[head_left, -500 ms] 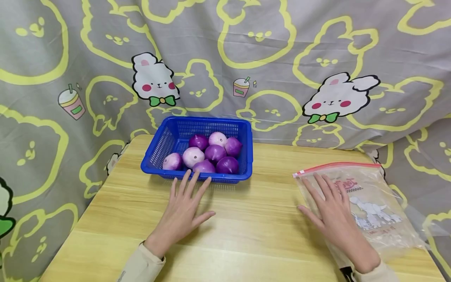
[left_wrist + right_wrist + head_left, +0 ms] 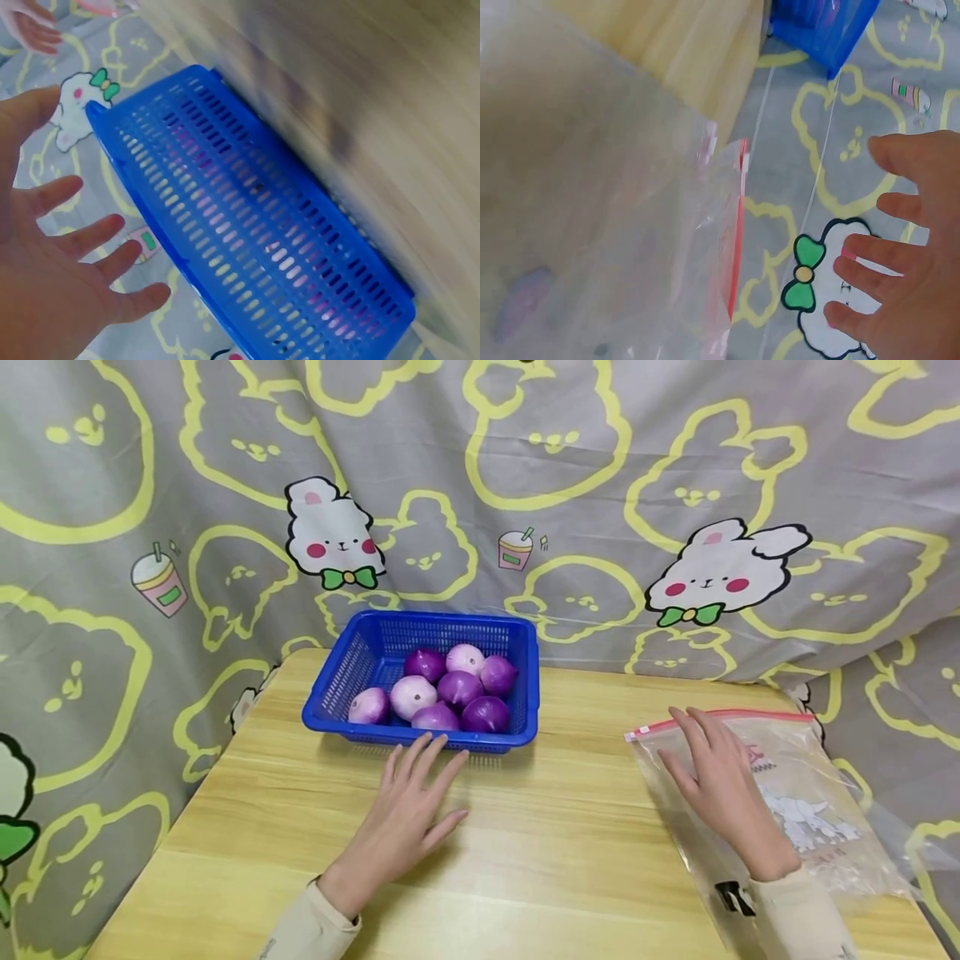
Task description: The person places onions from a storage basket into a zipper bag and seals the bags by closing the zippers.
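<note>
A blue plastic basket [image 2: 327, 697] stands at the table's back, with several purple and pale onions [image 2: 459, 687] in it. My left hand [image 2: 408, 814] is open with spread fingers, its fingertips just short of the basket's front rim and holding nothing. In the left wrist view the left hand [image 2: 52, 281] is beside the basket's mesh wall [image 2: 255, 225]. A clear zip bag [image 2: 806, 793] with a red seal strip lies flat at the right. My right hand [image 2: 720, 781] is open over its near-left part, fingers pointing at the strip. In the right wrist view the right hand [image 2: 907, 262] holds nothing beside the bag [image 2: 592, 225].
The wooden table [image 2: 540, 852] ends close behind the basket. A grey cloth [image 2: 570, 468] with yellow and rabbit prints hangs behind and at both sides. The bag's right end reaches past the table's right edge.
My right hand has moved forward along the bag toward its red strip. My left hand has shifted slightly right, closer to the basket's front.
</note>
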`<control>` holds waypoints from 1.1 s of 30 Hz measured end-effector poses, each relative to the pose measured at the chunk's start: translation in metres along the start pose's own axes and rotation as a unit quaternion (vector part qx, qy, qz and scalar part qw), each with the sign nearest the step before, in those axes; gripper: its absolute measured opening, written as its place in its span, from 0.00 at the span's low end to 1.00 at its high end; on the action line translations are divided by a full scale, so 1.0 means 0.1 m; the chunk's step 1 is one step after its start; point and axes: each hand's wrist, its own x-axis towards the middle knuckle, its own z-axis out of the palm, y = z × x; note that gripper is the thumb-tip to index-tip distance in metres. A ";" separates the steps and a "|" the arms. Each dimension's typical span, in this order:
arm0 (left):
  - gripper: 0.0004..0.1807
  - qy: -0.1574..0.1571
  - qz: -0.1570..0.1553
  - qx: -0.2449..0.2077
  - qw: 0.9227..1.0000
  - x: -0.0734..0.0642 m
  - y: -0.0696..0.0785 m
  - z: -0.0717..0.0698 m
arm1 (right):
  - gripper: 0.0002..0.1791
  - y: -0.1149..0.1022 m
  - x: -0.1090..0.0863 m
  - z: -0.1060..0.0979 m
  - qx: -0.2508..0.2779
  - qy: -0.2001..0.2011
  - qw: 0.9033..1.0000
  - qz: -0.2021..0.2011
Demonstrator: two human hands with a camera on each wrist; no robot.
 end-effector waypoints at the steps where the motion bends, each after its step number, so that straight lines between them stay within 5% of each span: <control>1: 0.33 0.005 0.006 -0.005 1.000 0.00 0.01 0.00 | 0.34 0.03 0.03 0.01 0.000 -0.003 1.000 0.003; 11: 0.23 0.027 0.049 -0.077 0.995 0.07 0.13 0.00 | 0.23 0.25 0.19 0.13 0.004 -0.024 0.999 0.046; 25: 0.19 0.002 0.068 -0.158 0.985 0.22 0.34 -0.08 | 0.32 0.46 0.01 0.26 -0.025 -0.058 0.995 0.076; 33: 0.18 -0.006 0.084 -0.168 0.982 0.33 0.41 -0.11 | 0.09 0.46 0.07 0.32 -0.042 -0.019 0.995 0.086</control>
